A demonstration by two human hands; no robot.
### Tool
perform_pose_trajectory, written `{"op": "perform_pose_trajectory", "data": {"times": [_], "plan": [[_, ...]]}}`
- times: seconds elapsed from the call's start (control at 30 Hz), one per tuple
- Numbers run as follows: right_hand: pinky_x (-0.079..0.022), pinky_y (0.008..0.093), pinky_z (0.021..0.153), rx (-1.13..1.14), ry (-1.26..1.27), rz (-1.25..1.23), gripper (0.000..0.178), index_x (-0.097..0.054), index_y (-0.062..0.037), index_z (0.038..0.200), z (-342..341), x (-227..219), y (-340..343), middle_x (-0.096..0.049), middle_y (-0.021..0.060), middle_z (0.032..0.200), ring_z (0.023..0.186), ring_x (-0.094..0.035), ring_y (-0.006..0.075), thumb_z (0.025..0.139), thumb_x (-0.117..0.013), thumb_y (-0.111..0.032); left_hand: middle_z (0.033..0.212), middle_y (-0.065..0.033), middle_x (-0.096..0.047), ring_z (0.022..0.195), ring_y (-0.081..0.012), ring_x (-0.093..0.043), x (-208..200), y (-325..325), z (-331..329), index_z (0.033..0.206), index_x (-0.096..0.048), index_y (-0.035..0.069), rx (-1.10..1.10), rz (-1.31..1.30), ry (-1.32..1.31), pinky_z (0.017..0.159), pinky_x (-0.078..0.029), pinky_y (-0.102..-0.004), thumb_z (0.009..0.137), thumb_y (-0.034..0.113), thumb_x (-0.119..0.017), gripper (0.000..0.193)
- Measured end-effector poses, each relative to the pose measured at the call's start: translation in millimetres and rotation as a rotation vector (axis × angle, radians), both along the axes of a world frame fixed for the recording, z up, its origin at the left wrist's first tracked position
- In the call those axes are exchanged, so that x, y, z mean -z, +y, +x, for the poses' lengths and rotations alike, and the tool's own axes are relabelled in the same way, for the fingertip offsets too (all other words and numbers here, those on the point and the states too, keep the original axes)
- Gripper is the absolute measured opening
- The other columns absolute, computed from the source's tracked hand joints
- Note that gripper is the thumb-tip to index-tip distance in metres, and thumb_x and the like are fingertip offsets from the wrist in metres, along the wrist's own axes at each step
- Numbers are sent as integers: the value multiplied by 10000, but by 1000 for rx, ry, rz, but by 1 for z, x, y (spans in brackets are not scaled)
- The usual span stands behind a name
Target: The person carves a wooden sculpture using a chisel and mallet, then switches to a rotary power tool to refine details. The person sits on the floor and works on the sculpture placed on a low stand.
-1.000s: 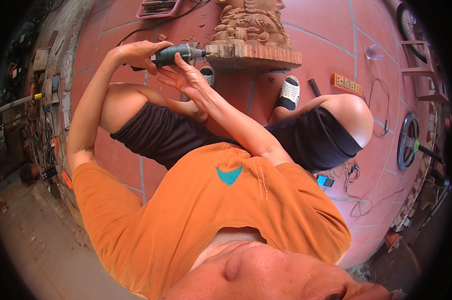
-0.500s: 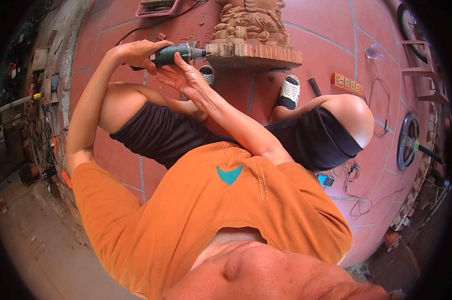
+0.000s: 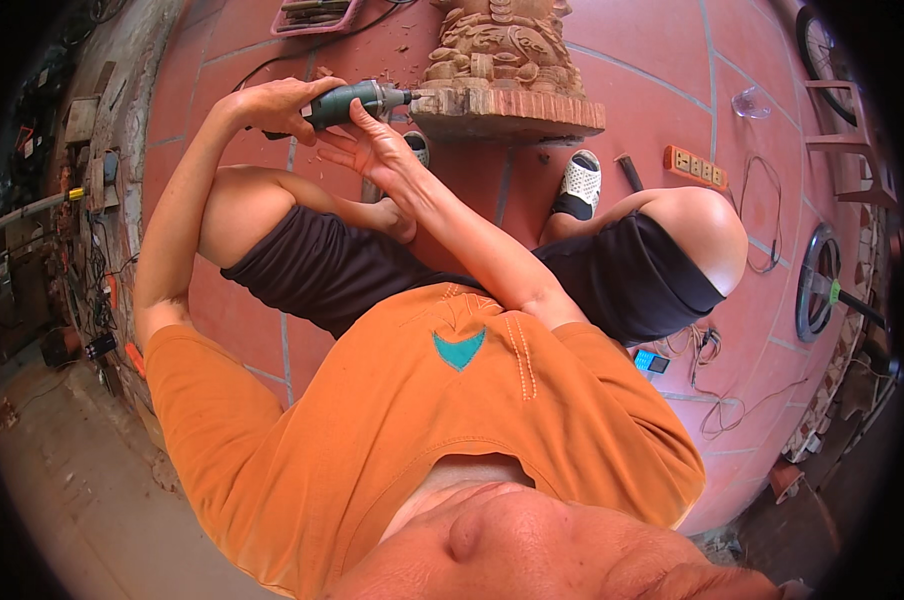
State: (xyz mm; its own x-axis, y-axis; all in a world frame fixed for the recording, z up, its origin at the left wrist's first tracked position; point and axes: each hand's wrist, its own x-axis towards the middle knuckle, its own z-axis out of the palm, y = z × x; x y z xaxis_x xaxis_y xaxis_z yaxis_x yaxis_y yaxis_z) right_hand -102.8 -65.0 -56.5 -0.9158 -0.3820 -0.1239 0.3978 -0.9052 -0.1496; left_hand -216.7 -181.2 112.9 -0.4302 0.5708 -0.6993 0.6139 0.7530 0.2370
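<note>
A dark green die grinder (image 3: 340, 106) with a silver front end is held level between my hands. My left hand (image 3: 280, 107) is wrapped over its rear body. My right hand (image 3: 374, 152) steadies it near the front, thumb against the housing and fingers spread underneath. The grinder's tip reaches the left end of the base of a carved wooden sculpture (image 3: 502, 105); whether it touches cannot be made out. Rounded relief carving covers the sculpture above its thick base, and its top lies outside the picture.
A pink tray (image 3: 317, 14) of tools stands far left, near a black cord. Wood chips lie beside the sculpture. Right of my legs are an orange power strip (image 3: 694, 166), loose cable, a clear plastic cup (image 3: 750, 103), a blue phone (image 3: 652, 361) and a chair (image 3: 852, 145).
The grinder's front end has shifted slightly upward along the end of the wooden base. Both hands keep their hold and move a little with it.
</note>
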Motion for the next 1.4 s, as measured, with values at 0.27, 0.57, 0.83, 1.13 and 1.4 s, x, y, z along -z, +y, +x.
{"op": "perform_pose_trajectory", "data": {"times": [0.27, 0.57, 0.83, 1.13, 1.4], "plan": [[-534, 595, 1011, -16, 16, -13, 665, -502, -104, 1426, -6, 5, 2, -617, 171, 1346, 1274, -593, 384, 902, -758, -424, 784, -181, -671, 670, -340, -692, 6, -6, -4, 1532, -312, 161, 53, 50, 47, 598, -540, -459, 674, 175, -812, 993], [-540, 581, 1007, -9, 20, -4, 655, -512, -107, 1424, -4, 5, 2, -621, 157, 1349, 1273, -600, 356, 906, -754, -425, 831, -189, -683, 739, -362, -697, -5, 5, 3, 1533, -314, 171, -17, -36, 13, 677, -546, -472, 663, 187, -815, 1005], [-552, 559, 989, 10, 9, 7, 627, -523, -130, 1412, 4, 2, -2, -636, 131, 1332, 1265, -610, 334, 911, -749, -432, 922, -197, -691, 810, -372, -701, 5, -3, -2, 1520, -338, 207, -4, -5, -17, 708, -558, -479, 655, 172, -818, 989], [-506, 566, 1063, 0, -12, -18, 635, -510, -131, 1434, 10, -3, -4, -602, 129, 1396, 1325, -561, 347, 916, -742, -417, 957, -202, -694, 847, -377, -702, 1, -1, 2, 1522, -338, 211, 6, -33, -14, 731, -572, -487, 645, 154, -819, 1002], [-514, 577, 1052, 23, -47, -59, 617, -535, -128, 1399, 14, -8, -7, -600, 128, 1389, 1311, -570, 357, 898, -766, -405, 998, -217, -699, 912, -393, -696, 1, -1, 0, 1523, -350, 208, 10, -39, -38, 783, -552, -495, 630, 134, -826, 1015]]}}
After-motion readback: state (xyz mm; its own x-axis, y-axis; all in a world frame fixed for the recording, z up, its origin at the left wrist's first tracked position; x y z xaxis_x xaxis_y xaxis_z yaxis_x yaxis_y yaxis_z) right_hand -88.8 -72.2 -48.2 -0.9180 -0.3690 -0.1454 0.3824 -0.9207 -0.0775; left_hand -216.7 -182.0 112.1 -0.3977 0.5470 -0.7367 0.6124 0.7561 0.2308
